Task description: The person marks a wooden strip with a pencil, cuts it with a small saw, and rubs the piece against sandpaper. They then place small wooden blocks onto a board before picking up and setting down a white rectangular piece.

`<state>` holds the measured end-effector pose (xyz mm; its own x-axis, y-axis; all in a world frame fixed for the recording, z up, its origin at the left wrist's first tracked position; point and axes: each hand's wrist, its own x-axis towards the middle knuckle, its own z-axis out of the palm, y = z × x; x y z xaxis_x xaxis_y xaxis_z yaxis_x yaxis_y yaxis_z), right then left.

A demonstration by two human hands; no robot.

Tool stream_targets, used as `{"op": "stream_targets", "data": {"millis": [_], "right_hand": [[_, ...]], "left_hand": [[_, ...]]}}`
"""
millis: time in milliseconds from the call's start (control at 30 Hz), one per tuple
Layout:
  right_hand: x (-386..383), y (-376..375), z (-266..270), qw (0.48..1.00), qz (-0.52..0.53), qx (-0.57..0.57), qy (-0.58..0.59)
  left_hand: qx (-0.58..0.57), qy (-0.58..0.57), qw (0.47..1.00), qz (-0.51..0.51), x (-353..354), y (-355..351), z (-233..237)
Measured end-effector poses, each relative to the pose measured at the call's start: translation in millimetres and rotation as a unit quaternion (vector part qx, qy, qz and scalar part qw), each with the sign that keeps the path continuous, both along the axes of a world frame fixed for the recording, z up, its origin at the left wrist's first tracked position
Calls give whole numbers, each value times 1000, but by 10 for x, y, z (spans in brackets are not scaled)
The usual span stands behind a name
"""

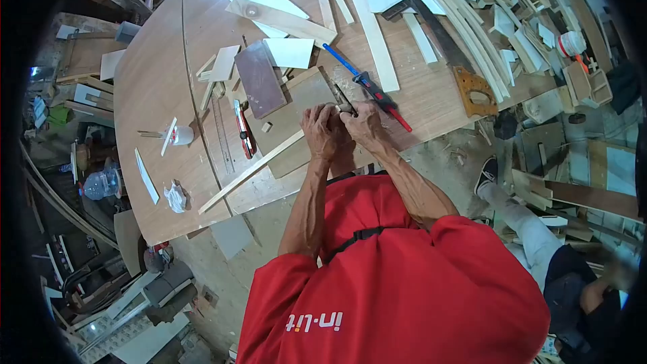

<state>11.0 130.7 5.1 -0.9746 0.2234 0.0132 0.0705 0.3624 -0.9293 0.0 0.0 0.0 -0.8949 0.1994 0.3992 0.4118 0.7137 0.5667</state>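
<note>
My left hand (320, 129) is closed at the table's near edge, its fingers around a small pale piece too small to name. Right beside it, my right hand (362, 121) is closed on a thin dark pencil-like tool (344, 97), whose end points away from me. Beneath both hands lies a flat brown board (283, 125). A narrow wood strip (253, 170) runs from near my left hand toward the lower left. Just beyond my right hand is a blue and red tool (367, 84). A dark rectangular block (261, 79) and a red utility knife (244, 129) lie left of my hands.
A handsaw (472, 91) with a wooden handle and long strips (465, 20) lie at the right. A white cup (182, 135) and crumpled paper (175, 197) are on the left. Another person's leg (515, 219) shows at lower right.
</note>
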Motion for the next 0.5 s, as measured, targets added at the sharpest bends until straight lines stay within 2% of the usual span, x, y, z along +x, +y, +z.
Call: {"op": "stream_targets", "data": {"millis": [200, 300, 367, 500], "right_hand": [[-6, -3, 35, 998, 13, 54, -39], [-22, -21, 68, 1000, 5, 19, 7], [-30, -11, 122, 998, 12, 28, -53], [-31, -17, 138, 998, 16, 37, -53]], "left_hand": [[-1, 7, 1000, 3, -9, 4, 43], [1, 6, 1000, -8, -22, -14, 15], [3, 2, 1000, -9, -17, -11, 11], [0, -2, 1000, -9, -8, -7, 31]]}}
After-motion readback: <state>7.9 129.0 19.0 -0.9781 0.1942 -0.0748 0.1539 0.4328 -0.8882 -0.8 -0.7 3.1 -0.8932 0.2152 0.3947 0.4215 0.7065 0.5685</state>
